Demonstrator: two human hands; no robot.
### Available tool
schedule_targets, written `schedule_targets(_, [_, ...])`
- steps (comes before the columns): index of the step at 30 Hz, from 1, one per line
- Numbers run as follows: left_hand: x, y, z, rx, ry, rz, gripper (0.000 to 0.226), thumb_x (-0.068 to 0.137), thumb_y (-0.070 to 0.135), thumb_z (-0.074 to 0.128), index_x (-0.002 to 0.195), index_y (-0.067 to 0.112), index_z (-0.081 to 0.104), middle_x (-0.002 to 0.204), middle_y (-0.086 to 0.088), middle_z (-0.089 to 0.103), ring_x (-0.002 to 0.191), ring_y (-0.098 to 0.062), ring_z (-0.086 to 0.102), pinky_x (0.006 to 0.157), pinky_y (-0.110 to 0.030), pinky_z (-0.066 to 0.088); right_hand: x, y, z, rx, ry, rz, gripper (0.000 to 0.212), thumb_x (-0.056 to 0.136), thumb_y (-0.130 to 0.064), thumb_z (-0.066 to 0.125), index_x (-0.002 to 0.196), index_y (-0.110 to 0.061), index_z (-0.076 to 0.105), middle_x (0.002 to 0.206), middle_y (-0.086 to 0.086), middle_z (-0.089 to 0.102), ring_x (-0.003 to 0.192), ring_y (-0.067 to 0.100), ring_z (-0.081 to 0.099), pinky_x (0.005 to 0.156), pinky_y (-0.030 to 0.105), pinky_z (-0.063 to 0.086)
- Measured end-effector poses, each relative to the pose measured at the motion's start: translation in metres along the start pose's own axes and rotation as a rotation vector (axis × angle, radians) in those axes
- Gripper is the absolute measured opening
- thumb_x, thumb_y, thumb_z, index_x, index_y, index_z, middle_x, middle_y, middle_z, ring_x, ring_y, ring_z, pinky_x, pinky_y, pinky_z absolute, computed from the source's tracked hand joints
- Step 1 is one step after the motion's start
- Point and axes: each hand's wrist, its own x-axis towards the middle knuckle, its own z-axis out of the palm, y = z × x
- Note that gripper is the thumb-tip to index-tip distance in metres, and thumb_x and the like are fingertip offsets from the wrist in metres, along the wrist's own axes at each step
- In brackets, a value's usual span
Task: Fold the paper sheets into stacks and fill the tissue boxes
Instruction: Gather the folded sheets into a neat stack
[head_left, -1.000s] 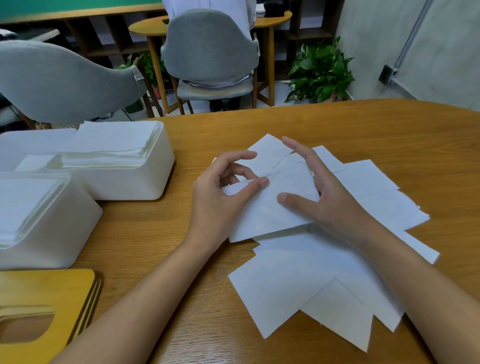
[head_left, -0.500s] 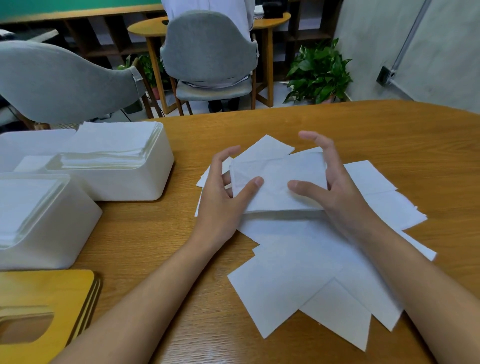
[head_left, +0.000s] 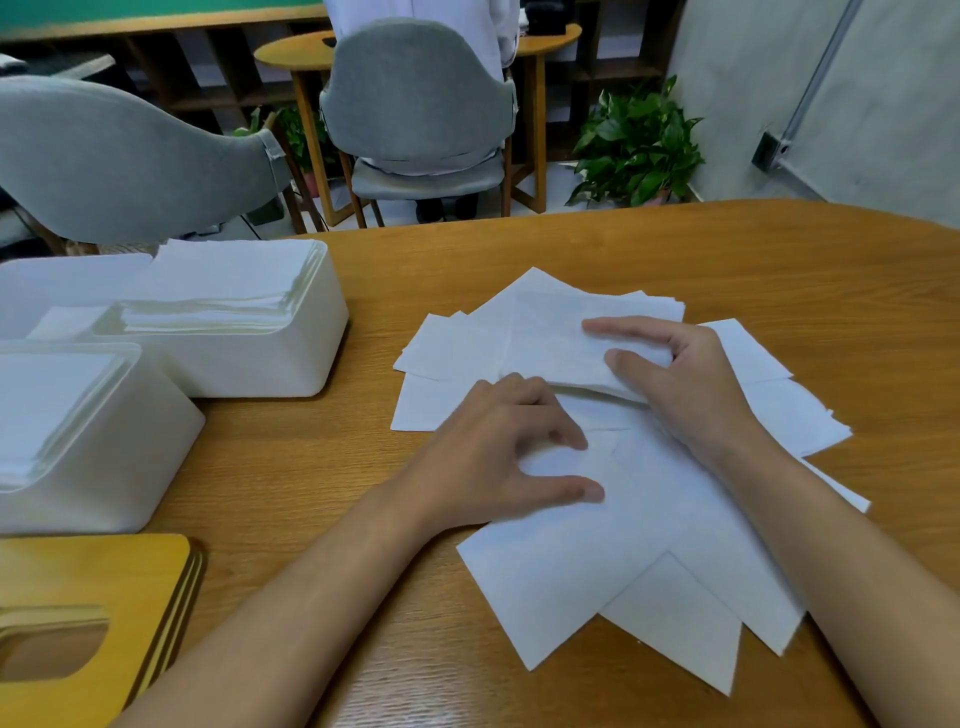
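Left of frame: far box (head_left: 260, 364) and near box (head_left: 104, 483), both hold paper stacks (head_left: 223, 280). Left hand (head_left: 493, 462) has dropped onto loose sheets (head_left: 597, 582), fingers spread. Right hand (head_left: 691, 384) alone pinches folded sheet (head_left: 550, 338), centre.

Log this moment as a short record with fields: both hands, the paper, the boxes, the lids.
left hand: rests on the loose sheets, fingers bent, holding nothing
right hand: pinches the folded sheet between thumb and forefinger
folded sheet: at the far side of the pile, near edge slightly raised
loose sheets: fanned out, overlapping, on the table
far box: open, paper stacked above its rim
near box: open, paper inside
lids: wooden, stacked, near left
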Motion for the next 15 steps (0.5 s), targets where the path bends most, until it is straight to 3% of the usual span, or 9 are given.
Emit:
schedule_targets(5, [0.0024, -0.0020, -0.0050, -0.127, -0.076, -0.041, 0.023, 0.083, 0.051, 0.086, 0.098, 0.035, 0.079, 0.102, 0.017, 0.066, 0.105, -0.012, 0.059, 0.095, -0.039, 0.043, -0.0003, 0.0003, 0.0011, -0.005, -0.024, -0.007, 0.037, 0.095, 0.000, 0.063, 0.114, -0.028, 0.080, 0.116, -0.026, 0.074, 0.117, -0.009, 0.062, 0.099, 0.008, 0.045])
schedule_targets(9, [0.0034, -0.0003, -0.0079, -0.244, -0.089, -0.073, 0.011, 0.085, 0.033, 0.088, 0.087, 0.026, 0.080, 0.097, 0.012, 0.072, 0.103, -0.017, 0.064, 0.091, -0.042, 0.049, 0.0003, -0.0011, 0.0012, -0.010, -0.052, -0.006, 0.031, 0.096, -0.006, 0.067, 0.111, -0.029, 0.081, 0.117, -0.022, 0.075, 0.116, -0.010, 0.062, 0.094, 0.003, 0.043])
schedule_targets(15, [0.0020, -0.0015, -0.0014, -0.042, -0.101, -0.016, 0.034, 0.089, 0.050, 0.079, 0.119, 0.035, 0.076, 0.109, 0.018, 0.062, 0.108, -0.006, 0.056, 0.096, -0.032, 0.040, -0.0010, -0.0010, 0.0020, -0.021, -0.071, -0.001, 0.023, 0.097, -0.014, 0.070, 0.109, -0.029, 0.081, 0.117, -0.020, 0.075, 0.116, -0.012, 0.061, 0.093, 0.000, 0.040])
